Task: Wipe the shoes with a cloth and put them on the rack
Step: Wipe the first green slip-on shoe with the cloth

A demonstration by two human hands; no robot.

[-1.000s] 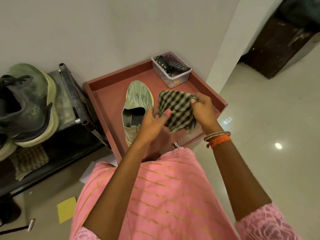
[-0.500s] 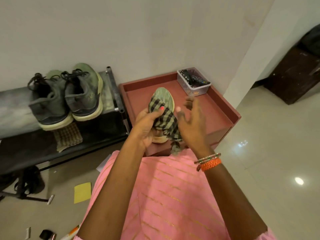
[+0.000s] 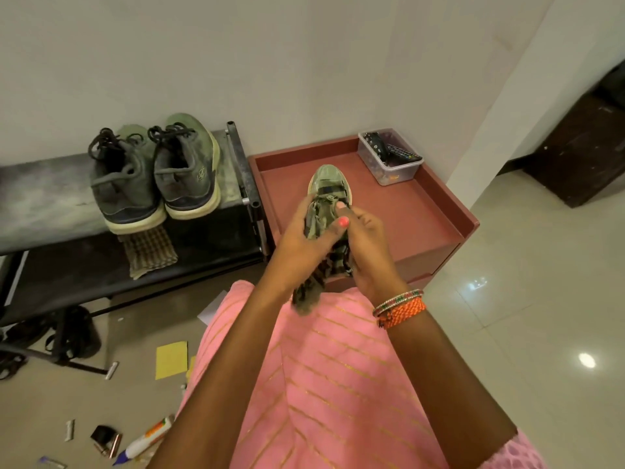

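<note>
Your left hand (image 3: 299, 236) and your right hand (image 3: 367, 247) are pressed together over the near edge of the reddish-brown rimmed table (image 3: 416, 211), both closed around the olive-green slip-on shoe (image 3: 329, 182) and the green-and-black checked cloth (image 3: 319, 275). The shoe's toe points away from you toward the wall, sticking out beyond your fingers above the table top; whether its sole touches the table you cannot tell. The cloth is bunched between your palms against the shoe's heel end, with a loose tail hanging down in front of your pink striped garment (image 3: 324, 384). At the far right corner of the table sits a clear plastic box holding dark remote controls (image 3: 389, 157). Just left of the table stands the dark metal shoe rack (image 3: 50, 198), and on its top shelf, near the table, rests a pair of grey-green laced sneakers (image 3: 159, 174), heels toward you. A brown checked rag (image 3: 148, 252) lies on the shelf below them
</note>
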